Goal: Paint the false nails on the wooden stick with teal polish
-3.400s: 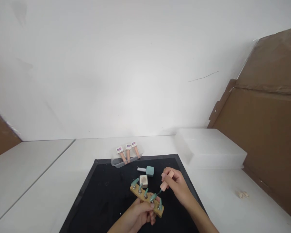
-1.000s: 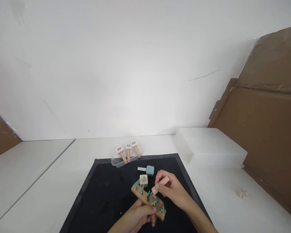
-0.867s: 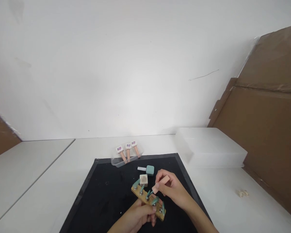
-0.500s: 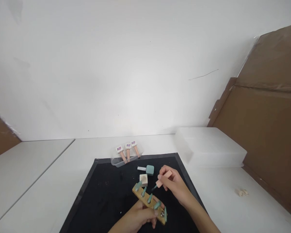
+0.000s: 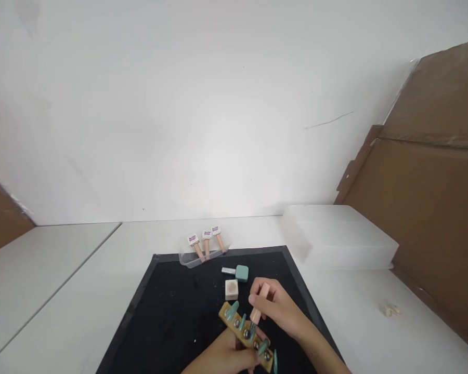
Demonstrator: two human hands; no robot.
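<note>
Left hand closed around a wooden nail-tip holder; right hand pinches a pink polish brush cap, touching a teal nail tip.

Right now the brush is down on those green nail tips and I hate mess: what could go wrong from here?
The left hand holds the wooden holder in the air, so a wobble could smear the green tips under the right hand's brush cap. The open teal bottle stands close by and could be knocked onto the black mat.

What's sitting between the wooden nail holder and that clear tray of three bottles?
In the head view, a cream cube bottle and a teal bottle with a grey cap lie on the black mat.
</note>
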